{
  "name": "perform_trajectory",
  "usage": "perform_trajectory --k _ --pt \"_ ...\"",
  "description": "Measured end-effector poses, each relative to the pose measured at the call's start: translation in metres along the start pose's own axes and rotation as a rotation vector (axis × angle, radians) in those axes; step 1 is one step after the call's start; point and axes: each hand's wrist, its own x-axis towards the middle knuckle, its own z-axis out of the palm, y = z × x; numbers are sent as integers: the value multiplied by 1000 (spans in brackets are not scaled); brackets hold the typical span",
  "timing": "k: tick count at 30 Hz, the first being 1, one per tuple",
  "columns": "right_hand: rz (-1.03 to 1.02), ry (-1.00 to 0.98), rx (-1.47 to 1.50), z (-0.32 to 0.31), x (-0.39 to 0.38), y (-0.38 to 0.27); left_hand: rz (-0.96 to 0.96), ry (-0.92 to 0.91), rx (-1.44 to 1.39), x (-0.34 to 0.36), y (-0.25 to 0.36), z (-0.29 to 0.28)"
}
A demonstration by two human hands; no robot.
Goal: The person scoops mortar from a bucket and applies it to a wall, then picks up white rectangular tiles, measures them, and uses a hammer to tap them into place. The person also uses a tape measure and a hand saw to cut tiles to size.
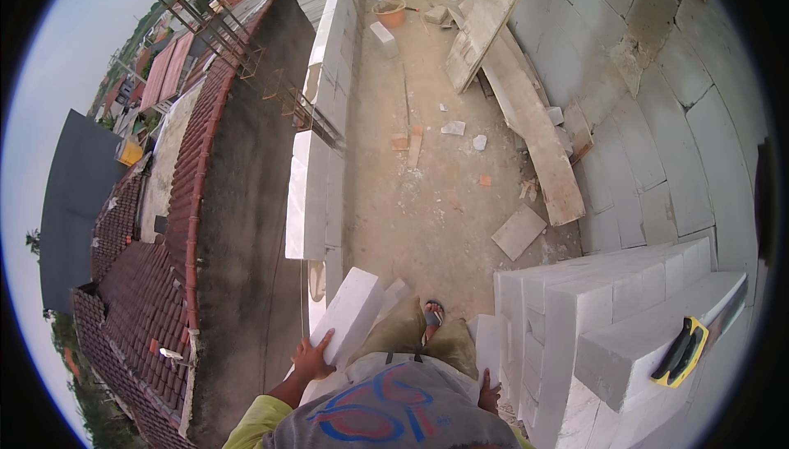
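Note:
My left hand [312, 357] grips the lower end of a white lightweight block [349, 313], tilted beside the low left wall, with its thumb and fingers round it. At my right side, my right hand [489, 391] grips another white block [491, 342] by its lower end, partly hidden by my body. Close to that hand, white blocks [559, 301] form a stack. On a block at the far right [616, 350] lies a hand saw [680, 352] with a yellow and black handle.
The low block wall [316, 194] borders a drop beside tiled roofs [136, 293], with rebar columns [189, 5]. A tall block wall [641, 120] rises right. Long boards [530, 132] lean there. An orange bucket [389, 17], rubble [452, 127] and a square slab [518, 231] lie on the floor.

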Motion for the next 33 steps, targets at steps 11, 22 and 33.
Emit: perform_trajectory --k 11,22,33 --pt "65 66 221 -182 63 -246 -8 62 -198 241 121 -167" --pt "107 -2 132 -486 154 -553 -107 10 -191 452 259 -461" --pt "-137 146 130 -780 278 -894 -136 -34 -265 680 384 -728"
